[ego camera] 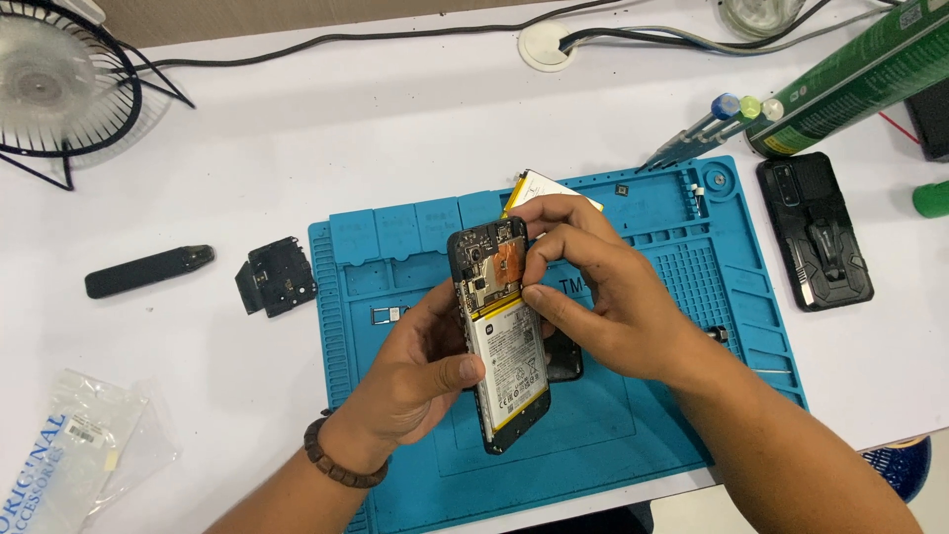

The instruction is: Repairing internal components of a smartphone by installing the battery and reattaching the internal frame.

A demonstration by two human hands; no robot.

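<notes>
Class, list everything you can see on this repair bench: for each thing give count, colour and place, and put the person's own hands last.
Opened phone with white battery: one, black frame, held over the mat.
Blue silicone repair mat: one, table centre.
Loose battery: one, white and yellow, behind the fingers.
Black rugged phone case: one, right of mat.
Black cover part: one, left of mat.
Black bar-shaped tool: one, far left.
Desk fan: one, top left.
Clear plastic bag: one, bottom left.
Green box: one, top right.
Left hand: grip on phone's edge.
Right hand: fingertips on phone's upper part.
</notes>
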